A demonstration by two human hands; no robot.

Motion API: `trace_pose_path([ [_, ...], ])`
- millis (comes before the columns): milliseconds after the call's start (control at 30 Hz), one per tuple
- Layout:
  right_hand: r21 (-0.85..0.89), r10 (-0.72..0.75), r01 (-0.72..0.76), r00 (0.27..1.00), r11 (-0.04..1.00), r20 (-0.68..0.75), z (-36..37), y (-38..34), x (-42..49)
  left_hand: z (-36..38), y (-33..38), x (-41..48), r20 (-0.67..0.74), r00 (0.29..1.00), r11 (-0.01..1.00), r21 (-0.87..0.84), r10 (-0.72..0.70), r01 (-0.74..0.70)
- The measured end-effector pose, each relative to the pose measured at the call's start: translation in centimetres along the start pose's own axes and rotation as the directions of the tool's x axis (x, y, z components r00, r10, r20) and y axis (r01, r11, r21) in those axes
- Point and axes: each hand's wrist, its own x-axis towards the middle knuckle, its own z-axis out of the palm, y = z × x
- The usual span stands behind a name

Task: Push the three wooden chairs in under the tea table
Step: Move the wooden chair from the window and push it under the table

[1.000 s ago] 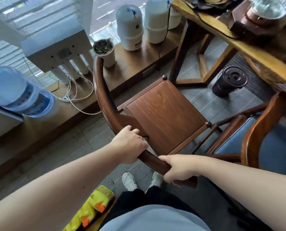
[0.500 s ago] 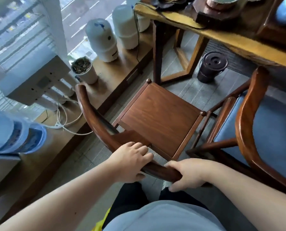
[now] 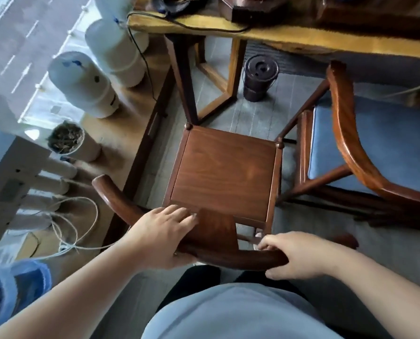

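A dark wooden chair (image 3: 225,172) with a bare square seat stands right in front of me, its seat facing the tea table (image 3: 302,36). My left hand (image 3: 162,234) and my right hand (image 3: 293,255) both grip its curved back rail. The seat's front edge sits close to the table's dark leg (image 3: 183,77). A second wooden chair (image 3: 365,145) with a blue cushion stands to the right, partly under the yellow tabletop edge. No third chair shows.
A dark lidded bucket (image 3: 259,78) stands on the floor under the table. Left of the chair runs a low wooden ledge (image 3: 133,133) with white tanks (image 3: 81,84), a small pot (image 3: 72,143), cables and a blue water bottle (image 3: 13,282).
The chair has turned to face the table squarely and its seat has moved nearer the table leg. Both hands have stayed on the back rail.
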Motion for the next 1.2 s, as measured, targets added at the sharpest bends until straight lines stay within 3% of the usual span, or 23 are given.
trace_pose_path([
  [167, -0.206, 0.054, -0.099, 0.975, 0.974, -0.214, 2.1, -1.9, 1.1, 0.6, -2.0, 0.4, 0.308, 0.951, 0.997, 0.070, 0.013, -0.036],
  [467, -0.192, 0.127, -0.202, 0.931, 0.960, -0.342, 3.5, -3.9, 2.1, 0.2, -2.2, 1.9, 0.493, 0.870, 0.972, 0.196, 0.017, -0.130],
  [867, -0.190, 0.058, -0.142, 0.918, 0.972, -0.392, -0.8, -6.6, 4.6, -3.8, -7.7, 4.1, 0.401, 0.913, 0.967, 0.254, -0.079, -0.028],
  [1200, -0.316, 0.109, -0.234, 0.923, 0.919, -0.368, -3.0, 1.1, 2.1, -0.8, -1.8, 8.1, 0.312, 0.949, 0.986, 0.164, -0.038, -0.014],
])
